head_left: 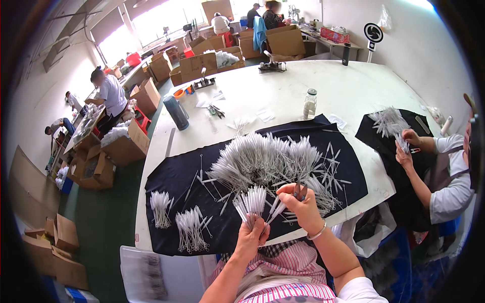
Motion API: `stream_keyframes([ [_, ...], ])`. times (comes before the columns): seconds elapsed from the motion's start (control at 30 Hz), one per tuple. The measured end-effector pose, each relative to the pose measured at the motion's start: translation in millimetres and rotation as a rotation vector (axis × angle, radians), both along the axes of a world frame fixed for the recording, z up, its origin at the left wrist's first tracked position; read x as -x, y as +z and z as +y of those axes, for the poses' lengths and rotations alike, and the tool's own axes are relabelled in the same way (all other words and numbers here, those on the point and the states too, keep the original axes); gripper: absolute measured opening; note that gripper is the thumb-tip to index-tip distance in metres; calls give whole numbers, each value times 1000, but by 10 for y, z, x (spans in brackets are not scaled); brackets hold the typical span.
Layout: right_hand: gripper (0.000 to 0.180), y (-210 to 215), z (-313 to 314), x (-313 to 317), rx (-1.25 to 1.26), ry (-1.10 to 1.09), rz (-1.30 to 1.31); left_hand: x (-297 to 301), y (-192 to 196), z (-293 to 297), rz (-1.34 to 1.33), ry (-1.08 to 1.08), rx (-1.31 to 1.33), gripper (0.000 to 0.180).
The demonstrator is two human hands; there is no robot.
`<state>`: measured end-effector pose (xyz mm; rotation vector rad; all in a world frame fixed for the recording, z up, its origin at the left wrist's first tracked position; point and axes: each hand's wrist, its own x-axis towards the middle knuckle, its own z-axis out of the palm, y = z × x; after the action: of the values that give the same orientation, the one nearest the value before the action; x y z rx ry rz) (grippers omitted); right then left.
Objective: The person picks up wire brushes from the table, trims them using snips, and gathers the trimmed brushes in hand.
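My left hand (251, 234) is closed round the wire ends of a fanned bunch of small white-bristled brushes (251, 201), bristles upward. Beside it, my right hand (304, 208) pinches a single brush (276, 208) between thumb and finger. A small dark pair of pliers (300, 192) is tucked in that same hand; its lower part is hidden by the fingers. Just beyond both hands lies a large heap of the same brushes (265, 156) on a dark cloth (166, 177). Two smaller bundles, one at the far left (160, 209) and another nearer me (192, 230), lie left of my hands.
The white table (353, 83) carries a blue-grey flask (176, 112), a glass jar (309, 104) and two clamp-like tools at its far edge. On the right a co-worker's hands (405, 149) handle brushes over another dark cloth. A translucent bin (134, 272) stands at lower left. Cardboard boxes (93, 169) line the floor.
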<state>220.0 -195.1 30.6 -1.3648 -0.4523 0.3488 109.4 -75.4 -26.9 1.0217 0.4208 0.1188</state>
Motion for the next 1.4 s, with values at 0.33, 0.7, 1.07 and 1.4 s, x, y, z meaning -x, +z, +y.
stream_keyframes([
  [0.33,20,157,-80,-238,137,-1,-414,75,-60,-39,-30,40,-289,17],
  [0.7,13,169,7,-261,523,101,-764,76,61,-76,-6,26,-82,28],
  [1.07,15,331,97,-265,678,233,-1036,64,-61,-62,2,49,-328,28],
  [1.4,6,261,175,-481,564,355,-795,148,-264,79,71,-8,-594,28],
])
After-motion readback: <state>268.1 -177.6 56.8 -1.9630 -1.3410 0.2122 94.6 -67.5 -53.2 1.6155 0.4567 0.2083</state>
